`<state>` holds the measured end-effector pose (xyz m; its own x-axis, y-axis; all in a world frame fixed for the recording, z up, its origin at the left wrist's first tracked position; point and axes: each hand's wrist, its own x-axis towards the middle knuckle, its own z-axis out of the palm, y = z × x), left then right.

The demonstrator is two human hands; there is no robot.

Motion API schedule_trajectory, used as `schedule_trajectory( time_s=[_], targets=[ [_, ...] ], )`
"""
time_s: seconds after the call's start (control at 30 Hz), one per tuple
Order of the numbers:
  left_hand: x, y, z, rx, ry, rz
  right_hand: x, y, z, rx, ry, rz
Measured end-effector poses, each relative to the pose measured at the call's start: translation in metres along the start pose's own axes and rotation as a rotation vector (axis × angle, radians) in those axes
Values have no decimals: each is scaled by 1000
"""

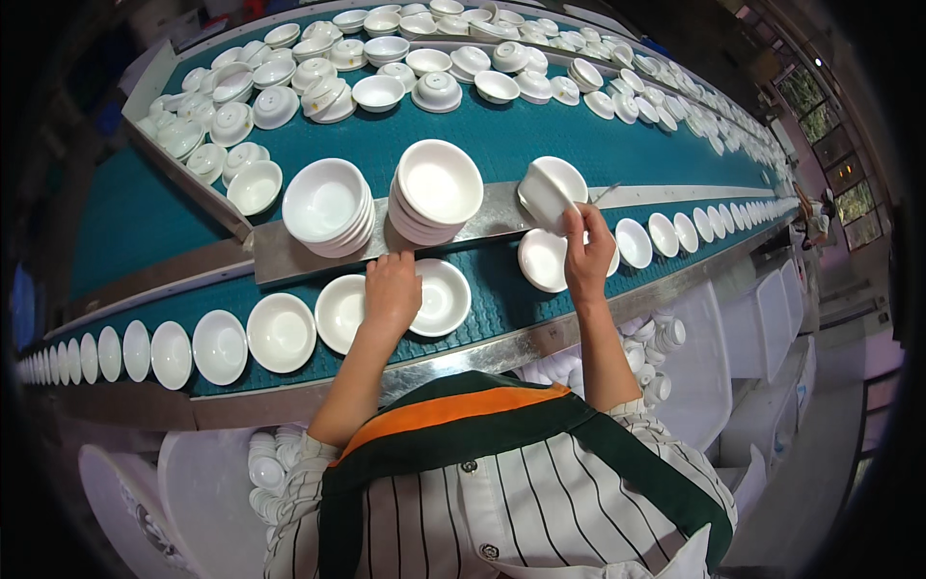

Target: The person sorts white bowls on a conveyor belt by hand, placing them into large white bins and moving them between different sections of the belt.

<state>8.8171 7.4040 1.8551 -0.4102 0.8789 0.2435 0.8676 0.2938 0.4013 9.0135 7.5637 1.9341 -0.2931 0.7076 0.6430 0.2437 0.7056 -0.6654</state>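
My right hand point(590, 253) pinches the rim of a white bowl point(546, 199), which is tipped nearly on its side. Behind it, another white bowl point(567, 174) sits on the metal ledge point(502, 208). My left hand point(393, 297) is low between two white bowls, a left one point(338, 314) and a right one point(446, 297), on the near belt. Its fingers are curled down by the ledge; their tips, and anything they hold, are hidden. Two stacks of bowls, a left stack point(326, 203) and a right stack point(439, 183), stand on the ledge beyond that hand.
Along the near green belt point(497, 323) runs a row of single bowls to both sides. The wide far belt point(367, 145) carries many jumbled bowls. Below the metal edge stand white plastic bins point(207, 482) with more bowls. A person point(818, 220) is far off at right.
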Motion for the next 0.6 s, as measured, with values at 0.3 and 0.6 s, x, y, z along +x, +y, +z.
schedule_trajectory(
  time_s=[0.3,0.6],
  targets=[
    [14,51,34,-169,111,158,-87,28,2,-125,-642,-388],
    [34,57,52,-66,27,34,-76,76,-46,-243,-622,-208]
  ],
)
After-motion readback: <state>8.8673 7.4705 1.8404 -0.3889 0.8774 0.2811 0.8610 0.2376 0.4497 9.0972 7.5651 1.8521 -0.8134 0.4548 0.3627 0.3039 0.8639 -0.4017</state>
